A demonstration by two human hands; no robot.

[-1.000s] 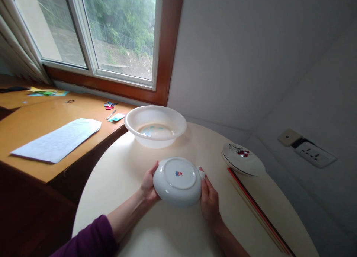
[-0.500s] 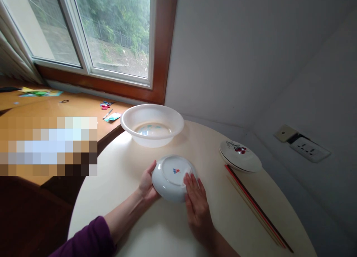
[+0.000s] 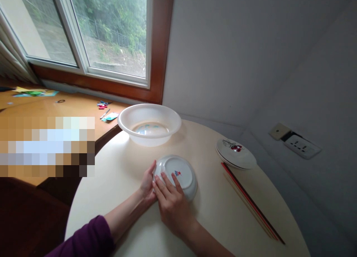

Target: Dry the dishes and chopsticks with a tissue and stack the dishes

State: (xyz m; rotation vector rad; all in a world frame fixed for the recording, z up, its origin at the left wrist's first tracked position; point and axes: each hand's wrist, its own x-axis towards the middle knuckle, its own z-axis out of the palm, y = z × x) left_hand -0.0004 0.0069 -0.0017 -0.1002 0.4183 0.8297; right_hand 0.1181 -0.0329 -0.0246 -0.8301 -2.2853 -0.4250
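A white plate (image 3: 187, 175) is held bottom side up above the round table, its base showing a small red and blue mark. My left hand (image 3: 148, 182) grips its left edge, thumb at the rim and the other fingers mostly hidden. Across the lower left of the plate's underside lies my right hand (image 3: 171, 201), its fingers spread over the surface. If anything is under those fingers, it cannot be seen.
Behind the plate stands a translucent basin (image 3: 149, 138). White plates with a cherry pattern (image 3: 240, 158) lie at the right, beside several chopsticks (image 3: 251, 201). A wooden desk (image 3: 75, 112) at the left holds paper scraps and a pen.
My right hand has slid left across the plate's underside, from its right edge to its lower left part. The plate is still in my left hand, and the view has shifted slightly.
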